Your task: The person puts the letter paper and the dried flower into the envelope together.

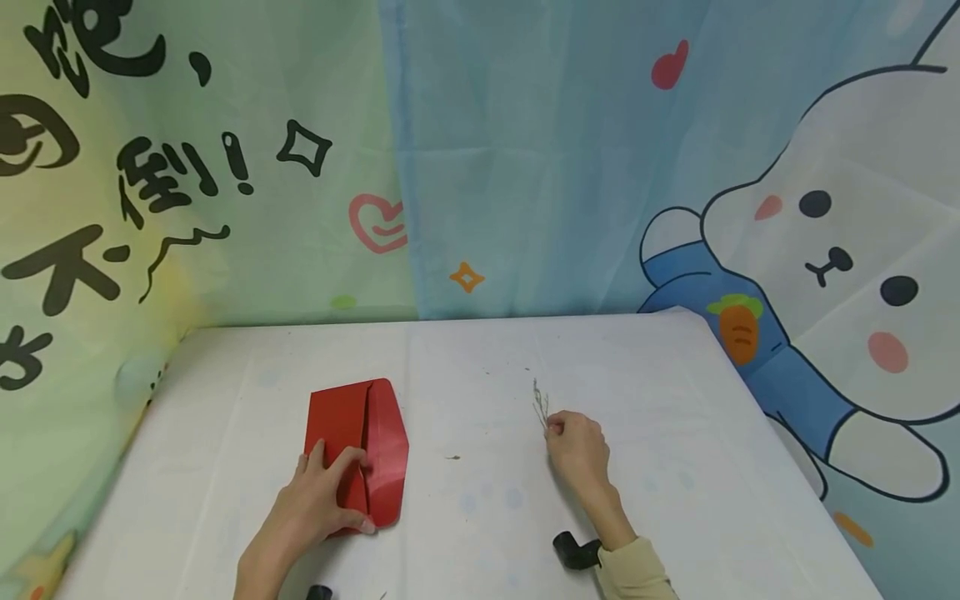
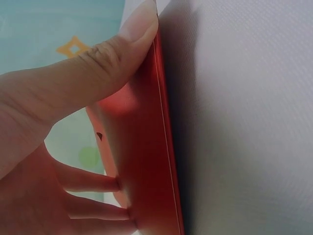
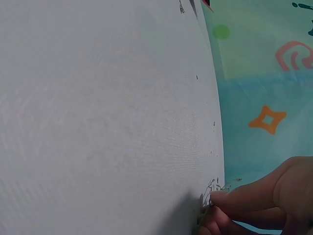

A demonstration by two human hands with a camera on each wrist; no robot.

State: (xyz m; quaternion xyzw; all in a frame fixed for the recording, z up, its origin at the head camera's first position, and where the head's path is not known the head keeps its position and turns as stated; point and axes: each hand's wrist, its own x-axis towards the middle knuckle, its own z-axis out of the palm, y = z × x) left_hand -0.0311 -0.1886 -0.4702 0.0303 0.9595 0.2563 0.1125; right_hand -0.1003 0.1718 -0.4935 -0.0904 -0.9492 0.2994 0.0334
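Observation:
A red envelope (image 1: 337, 417) lies on the white table at the left, its flap unfolded toward the right. My left hand (image 1: 318, 500) rests over its lower part, fingers spread on its face and thumb at the lower edge; the left wrist view shows the thumb (image 2: 112, 58) along the edge of the red envelope (image 2: 142, 147). Right of the table's middle, my right hand (image 1: 581, 454) pinches a small dried sprig (image 1: 540, 404) between thumb and fingertips. In the right wrist view the sprig (image 3: 206, 203) sticks out from the fingers of the right hand (image 3: 264, 200).
A tiny plant bit (image 1: 453, 457) lies between the hands, and small crumbs are scattered toward the back of the white table (image 1: 465, 350). A black wrist device (image 1: 576, 551) sits by the right sleeve. Printed curtains hang behind the table.

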